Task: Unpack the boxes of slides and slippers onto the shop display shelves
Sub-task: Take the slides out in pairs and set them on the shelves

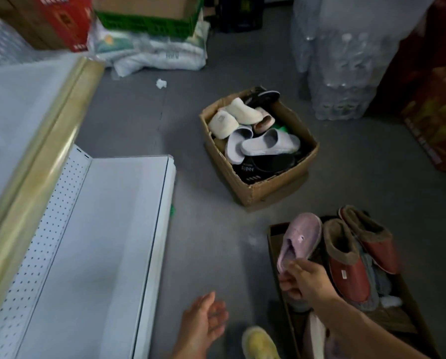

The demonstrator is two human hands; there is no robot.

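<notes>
Beside the near box (276, 244), right hand (307, 281) grips slipper (301, 240).

Shop stockroom, white display shelf (118, 229), cartons of slippers (258, 141), bottled-water packs (343, 81)

Shrink-wrapped water bottles (343, 73) stand stacked at back right; a crumpled paper scrap (161, 83) lies on the grey floor (128, 120)

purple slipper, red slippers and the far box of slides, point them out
purple slipper (303, 233), head view, on its fuzzy toe top
red slippers (348, 274), head view, on the red upper of the nearer one
far box (266, 189), head view, on its near cardboard wall
</notes>
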